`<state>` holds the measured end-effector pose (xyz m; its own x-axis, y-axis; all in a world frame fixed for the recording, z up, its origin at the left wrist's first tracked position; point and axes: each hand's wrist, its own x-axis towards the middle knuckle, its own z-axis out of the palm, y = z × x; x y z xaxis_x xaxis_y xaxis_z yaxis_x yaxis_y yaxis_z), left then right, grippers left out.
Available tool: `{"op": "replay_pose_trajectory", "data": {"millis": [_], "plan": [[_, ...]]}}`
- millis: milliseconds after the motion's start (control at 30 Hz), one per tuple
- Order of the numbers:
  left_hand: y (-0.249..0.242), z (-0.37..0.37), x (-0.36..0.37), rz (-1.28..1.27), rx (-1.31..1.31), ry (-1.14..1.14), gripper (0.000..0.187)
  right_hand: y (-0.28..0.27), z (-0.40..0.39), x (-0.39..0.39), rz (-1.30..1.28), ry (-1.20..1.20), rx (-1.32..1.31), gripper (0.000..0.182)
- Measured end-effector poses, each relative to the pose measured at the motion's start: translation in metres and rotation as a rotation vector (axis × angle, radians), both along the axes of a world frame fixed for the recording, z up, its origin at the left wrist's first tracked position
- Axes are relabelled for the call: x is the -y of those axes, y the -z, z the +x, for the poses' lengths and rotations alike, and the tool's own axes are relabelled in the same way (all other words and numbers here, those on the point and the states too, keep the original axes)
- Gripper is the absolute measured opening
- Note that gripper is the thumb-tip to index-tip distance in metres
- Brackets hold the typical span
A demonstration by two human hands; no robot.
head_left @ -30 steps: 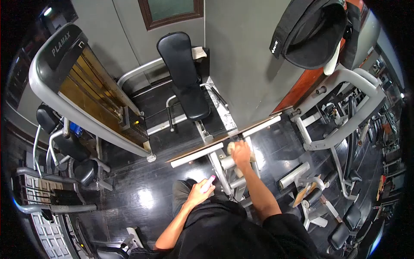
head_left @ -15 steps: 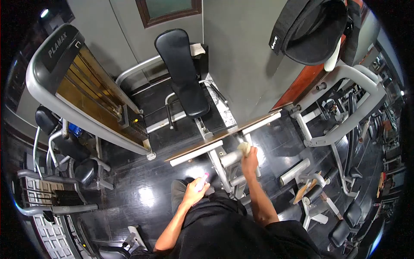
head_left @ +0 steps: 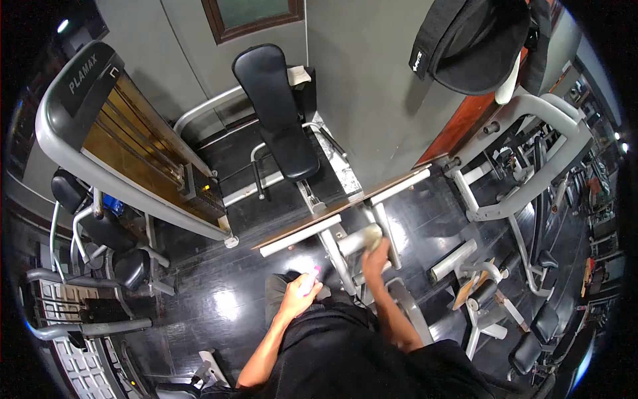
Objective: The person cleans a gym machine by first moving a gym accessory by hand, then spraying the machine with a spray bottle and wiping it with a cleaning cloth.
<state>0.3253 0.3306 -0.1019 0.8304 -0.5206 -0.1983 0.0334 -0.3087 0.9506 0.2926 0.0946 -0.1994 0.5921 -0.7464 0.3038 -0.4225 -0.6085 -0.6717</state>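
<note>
- Right hand (head_left: 375, 254), fingers closed on a cloth (head_left: 369, 235), has slid down the machine frame (head_left: 345, 256) toward the body.
- Left hand (head_left: 298, 292) still grips the spray bottle (head_left: 311, 278), unmoved.

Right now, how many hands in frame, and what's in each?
2. Left hand, low centre, grips a pink-tipped spray bottle. Right hand presses a cloth on the machine's white frame. No others visible.
</note>
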Motion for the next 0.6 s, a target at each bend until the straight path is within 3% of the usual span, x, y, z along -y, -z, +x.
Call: {"op": "replay_pose_trajectory", "data": {"millis": [67, 133, 167, 233, 267, 300, 367, 400, 467, 500, 567, 600], "plan": [[0.003, -0.001, 0.001, 0.034, 0.009, 0.014, 0.018, 0.003, -0.013, -0.022, -0.015, -0.135, 0.080, 0.025], [0.007, -0.002, 0.003, 0.010, 0.053, 0.018, 0.018, 0.003, -0.021, -0.032, 0.115, -0.495, 0.089, 0.025], [0.009, -0.003, 0.002, -0.011, 0.100, 0.020, 0.018, 0.004, -0.020, -0.026, 0.119, -0.500, 0.090, 0.025], [0.001, -0.003, 0.000, 0.006, 0.059, 0.017, 0.018, 0.009, -0.017, 0.002, 0.200, -0.322, 0.003, 0.028], [-0.002, -0.003, -0.001, 0.017, 0.020, 0.018, 0.017, -0.004, -0.014, 0.010, 0.286, -0.209, 0.099, 0.028], [-0.002, -0.004, -0.001, 0.018, 0.020, 0.018, 0.017, -0.002, -0.011, 0.018, 0.296, 0.019, 0.038, 0.028], [-0.001, -0.004, -0.006, 0.039, 0.042, 0.022, 0.018, -0.008, 0.005, 0.020, 0.201, 0.285, 0.174, 0.029], [0.000, -0.005, -0.008, 0.041, 0.044, 0.025, 0.018, -0.001, 0.005, 0.011, 0.202, 0.288, 0.177, 0.029], [0.002, -0.005, -0.008, 0.019, -0.022, 0.007, 0.017, 0.026, -0.001, -0.013, -0.128, 0.129, 0.159, 0.032], [0.002, -0.004, -0.007, 0.017, -0.021, 0.010, 0.017, 0.022, -0.007, -0.026, -0.130, 0.132, 0.160, 0.032], [0.001, -0.005, -0.006, -0.015, -0.030, 0.003, 0.017, 0.011, -0.022, -0.047, 0.373, -0.340, 0.101, 0.034], [-0.001, -0.005, -0.006, -0.014, -0.030, -0.002, 0.017, 0.004, -0.023, -0.044, 0.374, -0.345, 0.100, 0.034]]}}
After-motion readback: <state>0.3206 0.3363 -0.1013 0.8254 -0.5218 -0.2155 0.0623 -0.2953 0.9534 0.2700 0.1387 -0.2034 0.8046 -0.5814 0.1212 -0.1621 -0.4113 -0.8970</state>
